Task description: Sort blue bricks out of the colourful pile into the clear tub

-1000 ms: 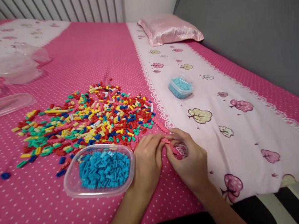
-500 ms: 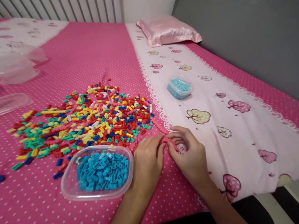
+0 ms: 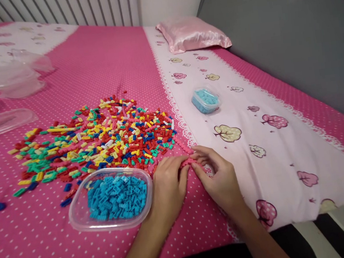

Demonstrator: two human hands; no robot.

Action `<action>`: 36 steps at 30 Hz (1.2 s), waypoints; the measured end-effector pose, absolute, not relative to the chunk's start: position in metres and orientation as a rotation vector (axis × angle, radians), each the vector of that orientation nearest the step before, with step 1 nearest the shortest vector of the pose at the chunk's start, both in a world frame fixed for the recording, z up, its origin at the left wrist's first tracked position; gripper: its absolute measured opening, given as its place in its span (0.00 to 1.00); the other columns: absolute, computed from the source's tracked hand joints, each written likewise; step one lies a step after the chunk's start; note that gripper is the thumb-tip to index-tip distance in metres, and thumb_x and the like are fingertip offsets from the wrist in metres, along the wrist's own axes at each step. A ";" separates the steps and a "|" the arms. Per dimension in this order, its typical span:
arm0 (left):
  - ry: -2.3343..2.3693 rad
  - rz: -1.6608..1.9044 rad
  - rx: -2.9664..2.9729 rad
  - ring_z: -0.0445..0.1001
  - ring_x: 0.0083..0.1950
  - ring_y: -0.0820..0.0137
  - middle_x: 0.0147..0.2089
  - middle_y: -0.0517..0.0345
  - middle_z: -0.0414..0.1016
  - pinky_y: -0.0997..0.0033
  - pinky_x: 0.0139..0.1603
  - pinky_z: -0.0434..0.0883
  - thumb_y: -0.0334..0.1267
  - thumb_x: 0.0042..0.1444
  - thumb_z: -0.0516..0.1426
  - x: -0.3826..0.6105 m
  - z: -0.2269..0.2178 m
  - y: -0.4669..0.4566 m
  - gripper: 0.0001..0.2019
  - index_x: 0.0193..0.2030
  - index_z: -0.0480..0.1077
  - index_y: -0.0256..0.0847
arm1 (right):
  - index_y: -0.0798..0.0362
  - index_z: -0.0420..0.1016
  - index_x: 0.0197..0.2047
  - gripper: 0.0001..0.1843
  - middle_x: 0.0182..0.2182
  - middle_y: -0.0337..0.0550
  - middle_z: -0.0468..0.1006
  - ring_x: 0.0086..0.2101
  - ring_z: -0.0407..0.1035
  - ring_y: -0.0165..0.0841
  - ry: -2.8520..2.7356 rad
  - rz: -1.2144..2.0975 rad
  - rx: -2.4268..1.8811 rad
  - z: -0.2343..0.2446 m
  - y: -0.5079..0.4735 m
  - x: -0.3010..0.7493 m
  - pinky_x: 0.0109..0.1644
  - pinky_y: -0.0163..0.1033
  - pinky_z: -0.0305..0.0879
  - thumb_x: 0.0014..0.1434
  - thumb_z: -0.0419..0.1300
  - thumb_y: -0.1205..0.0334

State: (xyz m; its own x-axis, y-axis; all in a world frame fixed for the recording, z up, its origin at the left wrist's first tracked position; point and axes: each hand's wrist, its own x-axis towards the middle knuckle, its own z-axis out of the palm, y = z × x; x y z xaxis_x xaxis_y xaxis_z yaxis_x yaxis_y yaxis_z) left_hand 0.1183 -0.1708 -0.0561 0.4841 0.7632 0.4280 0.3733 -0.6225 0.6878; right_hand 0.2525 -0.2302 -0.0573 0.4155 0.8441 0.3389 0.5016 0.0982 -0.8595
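Note:
My left hand (image 3: 168, 187) and my right hand (image 3: 219, 177) meet at the near edge of a bed, fingertips pinched together on small pink bricks (image 3: 189, 161). A heap of small bricks (image 3: 99, 141) in red, yellow, blue, green and white spreads just beyond and left of my hands. A clear plastic tub (image 3: 76, 216) full of blue bricks sits right beside my left hand.
A small lidded tub of light-blue bricks (image 3: 205, 99) stands farther out on the pale sheet strip. Empty clear containers and a lid (image 3: 1, 121) lie at the far left. A pink pillow (image 3: 192, 33) rests by the grey headboard. The bed edge runs under my forearms.
Both hands stay pinched on the pink bricks, shifting slightly away from me. The view has drifted a little.

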 end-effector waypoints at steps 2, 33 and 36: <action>0.935 1.005 2.229 0.78 0.43 0.63 0.43 0.53 0.82 0.63 0.46 0.73 0.28 0.62 0.58 0.118 -0.056 -0.171 0.08 0.47 0.76 0.37 | 0.49 0.74 0.54 0.17 0.41 0.43 0.83 0.41 0.78 0.35 -1.220 0.394 -1.543 -0.058 -0.231 0.252 0.46 0.40 0.75 0.61 0.61 0.69; 0.960 0.919 2.227 0.77 0.39 0.64 0.37 0.57 0.79 0.67 0.40 0.71 0.30 0.64 0.57 0.117 -0.058 -0.175 0.03 0.40 0.71 0.40 | 0.47 0.68 0.54 0.18 0.38 0.42 0.81 0.40 0.78 0.36 -1.078 0.410 -1.551 -0.063 -0.228 0.244 0.46 0.44 0.74 0.61 0.62 0.67; 0.961 0.903 2.272 0.76 0.40 0.63 0.38 0.55 0.78 0.66 0.41 0.70 0.30 0.65 0.56 0.117 -0.060 -0.176 0.03 0.40 0.71 0.39 | 0.47 0.68 0.54 0.19 0.37 0.42 0.81 0.39 0.77 0.36 -1.053 0.433 -1.550 -0.063 -0.228 0.246 0.46 0.43 0.73 0.61 0.62 0.67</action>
State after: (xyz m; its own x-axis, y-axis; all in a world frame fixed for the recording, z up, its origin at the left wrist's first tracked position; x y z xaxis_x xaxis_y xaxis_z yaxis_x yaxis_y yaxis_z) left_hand 0.1169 -0.1759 -0.0600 0.5286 0.7610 0.3761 0.4229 -0.6202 0.6607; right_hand 0.2462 -0.2277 -0.0631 0.5284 0.8049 0.2701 0.3822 0.0585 -0.9222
